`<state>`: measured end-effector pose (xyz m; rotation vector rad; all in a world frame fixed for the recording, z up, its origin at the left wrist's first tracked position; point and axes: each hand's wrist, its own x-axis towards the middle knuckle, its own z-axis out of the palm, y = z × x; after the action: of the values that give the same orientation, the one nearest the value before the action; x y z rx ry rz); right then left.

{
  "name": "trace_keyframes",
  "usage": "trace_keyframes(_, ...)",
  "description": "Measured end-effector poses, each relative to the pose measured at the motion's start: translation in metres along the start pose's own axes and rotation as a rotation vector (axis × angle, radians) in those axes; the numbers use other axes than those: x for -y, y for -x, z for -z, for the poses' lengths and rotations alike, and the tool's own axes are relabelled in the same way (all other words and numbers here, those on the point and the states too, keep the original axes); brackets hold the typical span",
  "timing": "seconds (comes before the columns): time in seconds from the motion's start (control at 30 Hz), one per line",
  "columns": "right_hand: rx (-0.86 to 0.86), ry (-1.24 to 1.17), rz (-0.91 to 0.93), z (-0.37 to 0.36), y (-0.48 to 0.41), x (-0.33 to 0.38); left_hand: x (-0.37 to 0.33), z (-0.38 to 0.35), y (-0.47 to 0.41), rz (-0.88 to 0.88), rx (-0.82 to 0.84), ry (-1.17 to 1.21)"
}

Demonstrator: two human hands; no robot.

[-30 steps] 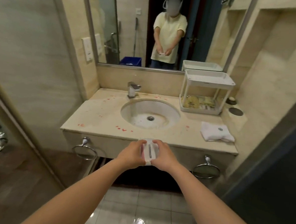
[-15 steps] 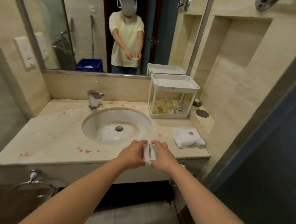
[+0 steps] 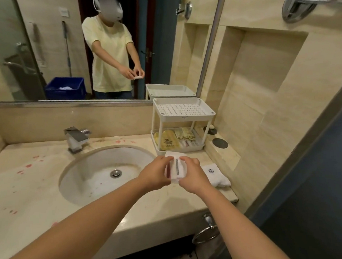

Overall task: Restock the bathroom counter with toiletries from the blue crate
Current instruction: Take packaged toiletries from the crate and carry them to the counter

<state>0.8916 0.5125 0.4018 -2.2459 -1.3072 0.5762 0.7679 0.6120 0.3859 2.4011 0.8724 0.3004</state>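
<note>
I saw left hand (image 3: 155, 174) and right hand (image 3: 193, 175) pinching the white packet (image 3: 177, 168) between curled fingers, long axis pointing away. Rack (image 3: 186, 118) sat just beyond the fingertips, right hand nearer.

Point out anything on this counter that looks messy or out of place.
Reddish blotches dot the counter left of the sink, with more beside the faucet. They look like stains or petals; I cannot tell which.
</note>
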Motion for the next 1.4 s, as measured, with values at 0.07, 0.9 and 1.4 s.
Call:
trace_keyframes(0.07, -0.015, -0.021, -0.014, 0.004, -0.012, -0.004, 0.001, -0.001, -0.016, -0.012, 0.001, 0.012)
trace_keyframes(0.9, 0.089, 0.007, -0.05, 0.053, -0.312, -0.145, 0.032, -0.089, -0.323, 0.129, 0.047, 0.1)
trace_keyframes(1.4, 0.109, 0.446, 0.052, 0.02, -0.389, -0.188, 0.053, -0.139, -0.402, 0.316, 0.092, 0.228)
